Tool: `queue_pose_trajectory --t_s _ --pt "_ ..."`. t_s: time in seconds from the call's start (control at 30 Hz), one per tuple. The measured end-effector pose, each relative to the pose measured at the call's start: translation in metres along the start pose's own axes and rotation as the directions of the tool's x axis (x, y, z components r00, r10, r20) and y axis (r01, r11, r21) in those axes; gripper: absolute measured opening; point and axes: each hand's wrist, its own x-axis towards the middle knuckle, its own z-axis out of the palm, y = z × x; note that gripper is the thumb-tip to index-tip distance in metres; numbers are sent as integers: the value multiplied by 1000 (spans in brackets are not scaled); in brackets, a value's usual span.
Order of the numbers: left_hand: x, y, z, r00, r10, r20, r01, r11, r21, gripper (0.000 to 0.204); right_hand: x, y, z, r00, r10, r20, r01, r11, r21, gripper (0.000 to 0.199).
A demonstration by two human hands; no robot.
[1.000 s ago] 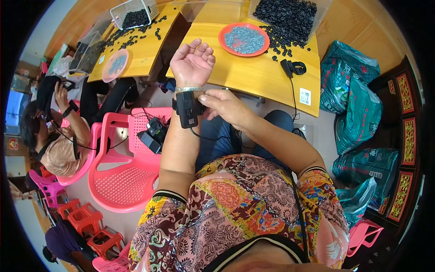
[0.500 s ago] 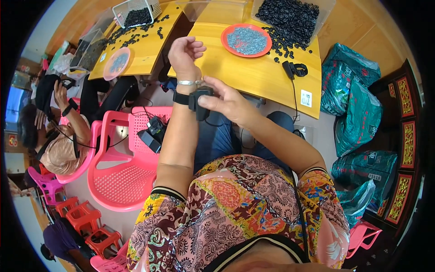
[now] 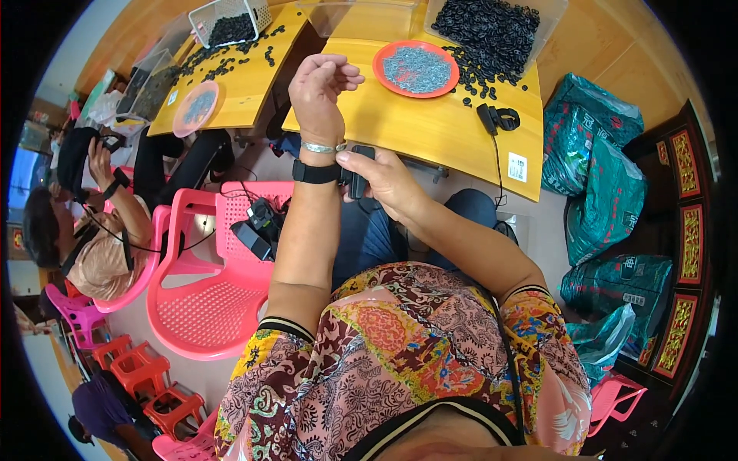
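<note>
While left hand [image 3: 323,81] now turns palm-down, loosely curled and empty above the table [image 3: 430,131]: right hand [image 3: 384,180] fingers pinching black wrist device [image 3: 355,173] beside black strap [image 3: 315,172].

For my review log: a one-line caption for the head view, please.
Right hand fastens a black wrist strap on the raised left hand at a yellow table.

Small black wrist-worn device [image 3: 359,170]: mostly covered by the right hand [image 3: 384,180]; its shape cannot be made out.
Black wrist strap [image 3: 315,172]: its far side is hidden behind the left forearm.
Clear plastic bin of black rings [image 3: 492,23]: cut off by the top edge.
Orange round plate [image 3: 416,69]: grey contents too small to tell apart.
Yellow wooden table [image 3: 430,127]: near edge partly hidden by both hands.
</note>
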Motion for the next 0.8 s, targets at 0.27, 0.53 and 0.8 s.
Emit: queue_pose_trajectory --t_s 0.27,0.53,0.8 --pt "1 -10 -14 969 -68 236 188 826 -532 24 5 20 -21 948 300 102 -314 934 168 31" --pt "-8 -29 -30 992 -120 -26 122 933 339 24 2 7 -71 977 60 206 41 891 -452 55" --pt "-22 -22 -40 926 -375 -52 378 917 125 26 -1 -80 -244 674 -714 -191 -312 -41 -949 38"
